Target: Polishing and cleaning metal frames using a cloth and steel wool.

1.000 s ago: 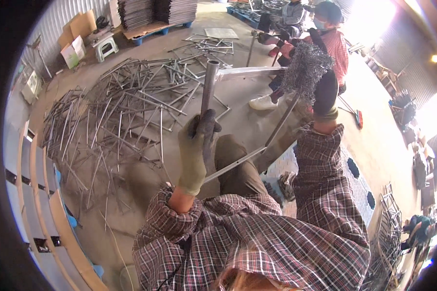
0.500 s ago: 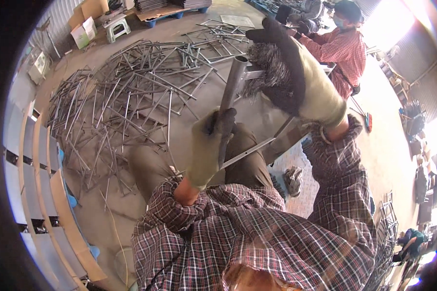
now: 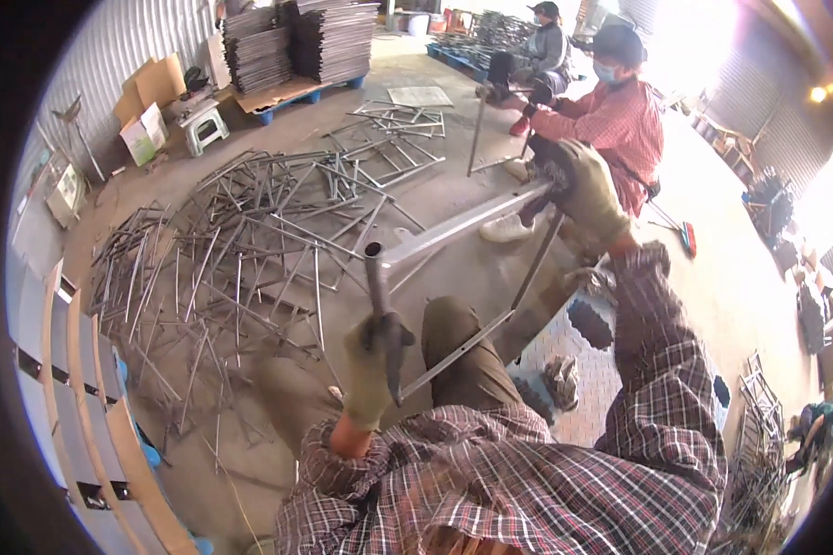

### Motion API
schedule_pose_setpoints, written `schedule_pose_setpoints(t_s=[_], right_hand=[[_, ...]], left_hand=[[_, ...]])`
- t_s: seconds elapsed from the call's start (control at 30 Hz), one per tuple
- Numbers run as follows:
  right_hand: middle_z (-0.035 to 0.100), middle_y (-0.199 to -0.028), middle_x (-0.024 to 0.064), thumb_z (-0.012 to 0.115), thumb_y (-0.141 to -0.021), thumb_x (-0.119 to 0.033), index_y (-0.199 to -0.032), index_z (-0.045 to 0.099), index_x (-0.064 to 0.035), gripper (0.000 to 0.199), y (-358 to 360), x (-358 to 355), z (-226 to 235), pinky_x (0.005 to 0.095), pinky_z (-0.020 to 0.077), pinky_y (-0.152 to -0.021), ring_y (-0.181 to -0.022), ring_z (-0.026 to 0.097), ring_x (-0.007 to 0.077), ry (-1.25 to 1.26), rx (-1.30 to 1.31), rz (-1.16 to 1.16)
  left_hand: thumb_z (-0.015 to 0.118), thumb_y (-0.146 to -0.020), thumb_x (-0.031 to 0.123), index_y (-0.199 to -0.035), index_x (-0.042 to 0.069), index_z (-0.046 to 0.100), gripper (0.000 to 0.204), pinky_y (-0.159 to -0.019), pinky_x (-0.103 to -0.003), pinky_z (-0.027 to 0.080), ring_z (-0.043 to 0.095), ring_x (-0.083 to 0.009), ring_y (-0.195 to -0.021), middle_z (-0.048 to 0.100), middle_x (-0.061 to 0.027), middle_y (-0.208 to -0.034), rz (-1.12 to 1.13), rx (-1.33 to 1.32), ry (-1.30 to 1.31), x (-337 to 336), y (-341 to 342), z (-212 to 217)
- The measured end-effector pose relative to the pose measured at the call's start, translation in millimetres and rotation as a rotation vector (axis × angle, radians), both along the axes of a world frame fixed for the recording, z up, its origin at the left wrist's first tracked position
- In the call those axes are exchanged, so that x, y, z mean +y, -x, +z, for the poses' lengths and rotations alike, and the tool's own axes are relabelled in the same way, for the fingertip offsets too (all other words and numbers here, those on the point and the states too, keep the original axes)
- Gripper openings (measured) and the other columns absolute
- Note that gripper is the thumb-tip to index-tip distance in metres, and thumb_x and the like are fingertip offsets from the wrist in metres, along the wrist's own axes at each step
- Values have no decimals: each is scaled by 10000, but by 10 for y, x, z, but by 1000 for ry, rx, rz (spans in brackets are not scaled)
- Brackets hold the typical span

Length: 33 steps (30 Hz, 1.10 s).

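Metal frame [image 3: 472,219] – smooth, wire wool [image 3: 553,173] – rough

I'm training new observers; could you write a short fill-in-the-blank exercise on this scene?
The person's ____ hand grips the upright tube of the metal frame.
The person's ____ hand holds the wire wool.
The pallet beneath the tall stacks is coloured ____.

Missing words: left; right; blue.

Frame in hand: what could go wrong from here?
Twist: the left hand grips one end tube of the frame, so a hard push by the right hand might turn it.
Scrape: the right wrist is bare, so metal or wire wool could scratch it.
Knock: a co-worker shows beyond the right hand; a slip might swing the frame that way.
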State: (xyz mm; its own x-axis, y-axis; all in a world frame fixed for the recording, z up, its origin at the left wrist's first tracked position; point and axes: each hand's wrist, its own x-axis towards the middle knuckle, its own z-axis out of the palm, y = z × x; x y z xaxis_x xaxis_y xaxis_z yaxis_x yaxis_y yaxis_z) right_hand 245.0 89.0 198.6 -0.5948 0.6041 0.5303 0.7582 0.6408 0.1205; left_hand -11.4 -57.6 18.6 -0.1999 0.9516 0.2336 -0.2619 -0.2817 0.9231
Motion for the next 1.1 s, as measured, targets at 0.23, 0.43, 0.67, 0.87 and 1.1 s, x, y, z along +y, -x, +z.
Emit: schedule_pose_setpoints(t_s=[0.23,0.43,0.67,0.87,1.1], right_hand=[[643,-1156,135,725,-695,-166,-1081,662,-54,406,358,-238,-152,453,508,-935,-1100,615,318,-221,-42,76],[692,-1050,109,682,-759,-105,-1126,670,-68,369,400,-279,-205,407,519,-935,-1060,651,295,-126,179,73],[692,-908,121,729,-775,-166,-985,692,-93,226,47,20,-273,456,540,-751,-857,675,352,-144,119,124],[645,-1215,186,736,-762,-182,-1300,611,-42,570,492,-332,-482,468,443,-1067,-1215,566,371,-405,-36,122],[689,-1060,152,674,-826,-160,-1206,624,-30,405,-178,114,-229,409,558,-835,-968,690,315,-194,27,98]], left_hand=[[574,-1023,327,-1008,59,565,268,-519,-243,385,507,-91,-628,585,-30,-826,-261,63,-54,147,-72,15],[561,-1027,421,-998,88,561,335,-514,-233,364,476,-84,-632,568,-11,-820,-118,48,-161,125,-108,-107],[477,-1057,480,-1017,81,550,407,-565,-249,356,462,-91,-643,567,-14,-856,-309,-91,-25,31,26,-186],[527,-1046,423,-1058,42,577,384,-611,-253,428,537,-106,-718,603,-32,-878,-336,-135,-95,248,-71,-226],[597,-1011,408,-1057,8,586,403,-600,-241,432,550,-86,-728,625,-61,-894,-363,-238,-208,99,172,-332]])
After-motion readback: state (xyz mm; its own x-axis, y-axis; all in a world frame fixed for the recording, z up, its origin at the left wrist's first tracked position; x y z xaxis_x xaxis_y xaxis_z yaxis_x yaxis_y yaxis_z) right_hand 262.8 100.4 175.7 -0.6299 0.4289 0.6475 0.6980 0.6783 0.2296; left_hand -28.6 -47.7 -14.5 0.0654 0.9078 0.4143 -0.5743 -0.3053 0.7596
